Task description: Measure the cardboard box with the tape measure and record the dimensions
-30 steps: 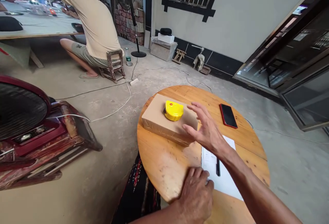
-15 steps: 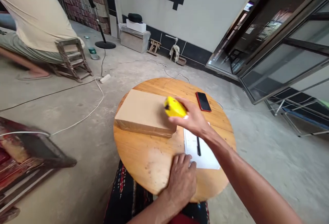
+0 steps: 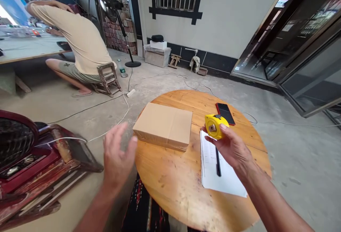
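Right hand [image 3: 234,147] grasps yellow rounded plastic tape measure [image 3: 218,129]; left hand [image 3: 117,159] empty, thumb apart.
A firm, level grip should help; brown rectangular cardboard box [image 3: 163,123] lies between the hands.

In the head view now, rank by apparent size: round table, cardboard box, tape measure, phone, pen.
1. Round table
2. Cardboard box
3. Tape measure and phone: unsure; they look similar, and the tape measure is nearer the camera
4. Pen
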Motion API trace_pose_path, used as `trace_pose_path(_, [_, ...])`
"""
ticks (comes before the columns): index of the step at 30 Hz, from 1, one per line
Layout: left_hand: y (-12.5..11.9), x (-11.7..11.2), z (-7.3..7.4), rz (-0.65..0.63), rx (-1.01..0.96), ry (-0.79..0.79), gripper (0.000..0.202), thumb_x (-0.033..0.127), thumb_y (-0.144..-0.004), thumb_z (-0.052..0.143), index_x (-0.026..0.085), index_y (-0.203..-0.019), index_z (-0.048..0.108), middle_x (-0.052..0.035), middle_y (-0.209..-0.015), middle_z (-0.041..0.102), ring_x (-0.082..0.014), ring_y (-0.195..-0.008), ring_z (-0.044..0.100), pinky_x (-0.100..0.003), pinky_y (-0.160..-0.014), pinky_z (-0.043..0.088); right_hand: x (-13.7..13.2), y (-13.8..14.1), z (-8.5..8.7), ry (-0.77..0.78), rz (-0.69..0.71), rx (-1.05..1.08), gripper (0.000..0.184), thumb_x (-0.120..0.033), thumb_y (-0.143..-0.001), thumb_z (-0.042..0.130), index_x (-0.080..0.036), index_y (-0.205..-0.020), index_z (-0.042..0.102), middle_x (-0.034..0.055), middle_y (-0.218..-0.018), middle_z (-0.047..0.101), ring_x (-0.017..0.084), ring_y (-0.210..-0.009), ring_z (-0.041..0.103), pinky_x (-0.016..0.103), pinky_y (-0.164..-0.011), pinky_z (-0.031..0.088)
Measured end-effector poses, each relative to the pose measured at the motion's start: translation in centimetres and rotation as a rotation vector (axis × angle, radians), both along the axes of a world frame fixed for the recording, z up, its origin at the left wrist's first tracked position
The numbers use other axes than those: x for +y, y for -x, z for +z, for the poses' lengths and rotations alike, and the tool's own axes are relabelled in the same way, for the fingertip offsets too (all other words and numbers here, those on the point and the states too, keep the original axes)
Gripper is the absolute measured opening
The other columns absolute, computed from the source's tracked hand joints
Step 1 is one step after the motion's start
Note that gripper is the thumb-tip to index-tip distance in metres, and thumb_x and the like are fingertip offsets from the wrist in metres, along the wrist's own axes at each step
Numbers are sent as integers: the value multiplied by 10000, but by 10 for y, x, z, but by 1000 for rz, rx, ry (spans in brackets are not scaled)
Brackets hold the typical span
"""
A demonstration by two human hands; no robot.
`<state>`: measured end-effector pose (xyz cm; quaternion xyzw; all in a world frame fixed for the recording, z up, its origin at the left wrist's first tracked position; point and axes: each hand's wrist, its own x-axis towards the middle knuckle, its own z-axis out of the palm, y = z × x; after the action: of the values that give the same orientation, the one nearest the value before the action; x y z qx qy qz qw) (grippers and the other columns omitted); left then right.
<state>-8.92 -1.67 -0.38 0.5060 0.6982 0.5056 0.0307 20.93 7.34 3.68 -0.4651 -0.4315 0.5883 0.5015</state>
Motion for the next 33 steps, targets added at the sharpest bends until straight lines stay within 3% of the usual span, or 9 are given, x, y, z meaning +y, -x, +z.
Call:
trace_pose_path(1, [18,16,3,16,-135,99,604,465,-851,587,186,-1379,493,-153,-1366,521,-330,-1175,552,-520,-946,495,4,7,-1,3,19,10,392,-492,-762,662,-236,-1057,688,97,-1176,698,327,-1082,658,429,-790,547])
trace_pose_path(3, [39,42,4,-129,-416,270,695,565,-814,589,151,-1366,509,-161,-1310,591,-329,-1165,580,-493,-939,503,12,20,-3,25,57,25,385,-483,-741,678,-228,-1030,697,94,-1171,703,318,-1090,644,440,-821,539])
trace_pose_path(6, [37,57,-2,-473,-700,376,662,615,-804,576,141,-1266,599,-127,-1196,686,-322,-1108,626,-456,-905,527,15,33,-6,-7,123,-15,380,-471,-727,697,-214,-1006,710,82,-1120,718,295,-1046,639,426,-849,519])
trace_pose_path(8, [27,52,-8,-573,-756,326,634,563,-826,574,139,-1298,570,-108,-1212,685,-311,-1114,629,-454,-932,519,7,33,-5,-93,152,-63,403,-461,-726,706,-208,-1039,706,75,-1100,720,291,-1033,632,423,-893,495])
trace_pose_path(12, [11,25,-31,-528,-714,172,690,378,-799,631,138,-1413,425,-120,-1384,571,-287,-1282,528,-423,-1070,433,-35,14,-10,-195,148,-52,556,-516,-714,697,-228,-1186,641,84,-1183,686,326,-1104,603,450,-951,470])
trace_pose_path(14, [4,12,-48,-503,-722,133,704,324,-795,634,151,-1430,385,-128,-1444,510,-264,-1331,483,-393,-1109,394,-62,0,-24,-157,154,-23,678,-567,-658,725,-247,-1244,608,85,-1233,667,349,-1139,592,451,-958,470])
trace_pose_path(19, [-12,-4,-80,-455,-767,167,666,329,-816,618,161,-1419,389,-133,-1363,577,-259,-1275,537,-403,-1082,418,-102,-13,-62,-35,135,-31,739,-516,-610,773,-269,-1279,582,67,-1390,576,364,-1311,466,451,-1074,361])
trace_pose_path(29, [-5,11,-78,-444,-720,115,541,352,-828,623,172,-1320,487,-118,-1254,643,-265,-1234,563,-392,-1027,451,-107,-11,-63,-72,289,-14,779,-557,-618,741,-263,-1313,553,74,-1507,450,384,-1383,364,494,-1139,237])
trace_pose_path(33, [-15,-5,-71,-205,-619,62,665,361,-807,659,182,-1401,422,-135,-1345,565,-255,-1247,538,-398,-1062,411,-124,-19,-68,-41,291,56,767,-537,-626,743,-269,-1317,545,63,-1530,410,366,-1393,340,470,-1147,221])
